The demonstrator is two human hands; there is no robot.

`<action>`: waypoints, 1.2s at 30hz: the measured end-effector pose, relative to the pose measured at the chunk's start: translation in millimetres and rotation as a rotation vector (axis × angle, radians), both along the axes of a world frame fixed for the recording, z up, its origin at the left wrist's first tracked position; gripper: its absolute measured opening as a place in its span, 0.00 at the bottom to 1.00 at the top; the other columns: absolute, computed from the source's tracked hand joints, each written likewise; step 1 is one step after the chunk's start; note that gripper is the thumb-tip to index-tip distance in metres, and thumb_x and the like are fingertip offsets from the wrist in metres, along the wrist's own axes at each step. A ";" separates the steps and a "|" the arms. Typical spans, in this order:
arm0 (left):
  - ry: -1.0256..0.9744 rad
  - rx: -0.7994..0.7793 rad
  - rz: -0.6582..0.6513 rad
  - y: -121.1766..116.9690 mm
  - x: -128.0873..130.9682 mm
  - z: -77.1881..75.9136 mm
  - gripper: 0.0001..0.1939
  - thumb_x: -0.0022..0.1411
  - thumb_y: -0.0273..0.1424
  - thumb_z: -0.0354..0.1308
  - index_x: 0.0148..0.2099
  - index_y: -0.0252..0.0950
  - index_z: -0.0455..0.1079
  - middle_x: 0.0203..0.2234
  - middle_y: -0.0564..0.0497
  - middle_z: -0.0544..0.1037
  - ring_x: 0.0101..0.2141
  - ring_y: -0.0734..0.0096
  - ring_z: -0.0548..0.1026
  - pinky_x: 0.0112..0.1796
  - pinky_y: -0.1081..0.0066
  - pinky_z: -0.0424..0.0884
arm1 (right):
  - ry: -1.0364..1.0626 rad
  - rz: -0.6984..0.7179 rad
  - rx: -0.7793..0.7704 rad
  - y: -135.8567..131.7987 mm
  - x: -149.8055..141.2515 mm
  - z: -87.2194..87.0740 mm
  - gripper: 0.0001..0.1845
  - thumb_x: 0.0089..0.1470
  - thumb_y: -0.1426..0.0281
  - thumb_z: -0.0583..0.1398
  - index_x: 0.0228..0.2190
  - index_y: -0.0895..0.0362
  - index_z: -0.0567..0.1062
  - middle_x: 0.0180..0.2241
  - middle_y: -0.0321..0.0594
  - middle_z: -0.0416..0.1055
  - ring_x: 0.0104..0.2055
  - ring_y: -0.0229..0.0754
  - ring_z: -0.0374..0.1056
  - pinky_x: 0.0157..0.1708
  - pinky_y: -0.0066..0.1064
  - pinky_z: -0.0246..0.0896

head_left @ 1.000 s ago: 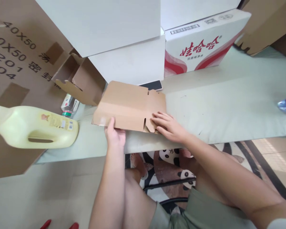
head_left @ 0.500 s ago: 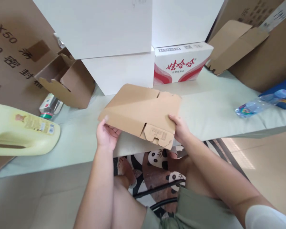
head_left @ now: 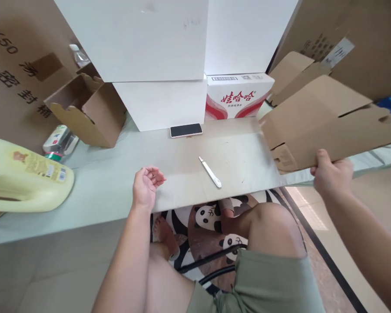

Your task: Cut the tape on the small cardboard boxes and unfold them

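Note:
My right hand (head_left: 333,174) grips the lower edge of a flattened cardboard box (head_left: 322,117), thumb on top, and holds it tilted at the right side of the table. My left hand (head_left: 147,186) is empty, palm turned inward with the fingers loosely curled and apart, over the front of the table (head_left: 117,182). To the right of that hand lies a slim white knife (head_left: 210,172), its tip pointing away from me. Farther back, a phone (head_left: 186,130) with a dark screen rests by the white boxes.
Large white boxes (head_left: 159,104) and a white-and-red carton (head_left: 237,98) line the back. An open brown box (head_left: 91,111), a plastic bottle (head_left: 60,141) and a pale yellow jug (head_left: 29,174) stand at the left. Another folded cardboard piece (head_left: 293,71) leans at the back right.
The flattened box has swung from the middle to the right in my right hand. My left hand has let go of it. The knife and phone are now uncovered.

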State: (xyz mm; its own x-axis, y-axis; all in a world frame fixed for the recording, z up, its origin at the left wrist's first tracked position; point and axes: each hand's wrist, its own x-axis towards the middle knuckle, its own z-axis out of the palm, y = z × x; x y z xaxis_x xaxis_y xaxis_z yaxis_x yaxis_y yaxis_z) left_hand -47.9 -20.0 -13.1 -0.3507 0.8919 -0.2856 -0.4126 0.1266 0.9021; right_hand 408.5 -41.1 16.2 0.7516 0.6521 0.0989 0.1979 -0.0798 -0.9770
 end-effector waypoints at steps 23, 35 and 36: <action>-0.241 0.118 0.015 10.6 -12.2 -0.7 0.22 0.58 0.49 0.47 0.27 0.37 0.68 0.19 0.49 0.70 0.20 0.71 0.69 0.25 0.72 0.66 | -0.127 0.738 -0.199 118.8 -151.5 -37.0 0.10 0.50 0.67 0.61 0.37 0.54 0.72 0.39 0.40 0.75 0.34 0.39 0.76 0.34 0.34 0.73; -0.796 0.153 0.298 -11.1 -76.5 9.4 0.19 0.64 0.41 0.42 0.25 0.36 0.59 0.17 0.58 0.53 0.16 0.80 0.55 0.21 0.76 0.52 | -0.767 1.370 0.196 155.5 -460.7 -19.8 0.30 0.52 0.69 0.58 0.57 0.51 0.66 0.52 0.48 0.73 0.44 0.49 0.75 0.48 0.48 0.71; -0.844 0.142 0.317 -11.4 -79.9 8.9 0.19 0.64 0.41 0.42 0.25 0.36 0.59 0.17 0.58 0.53 0.16 0.80 0.55 0.21 0.76 0.52 | -0.808 1.366 0.266 161.4 -480.6 -14.4 0.33 0.52 0.70 0.58 0.60 0.49 0.63 0.55 0.48 0.70 0.46 0.50 0.75 0.49 0.49 0.71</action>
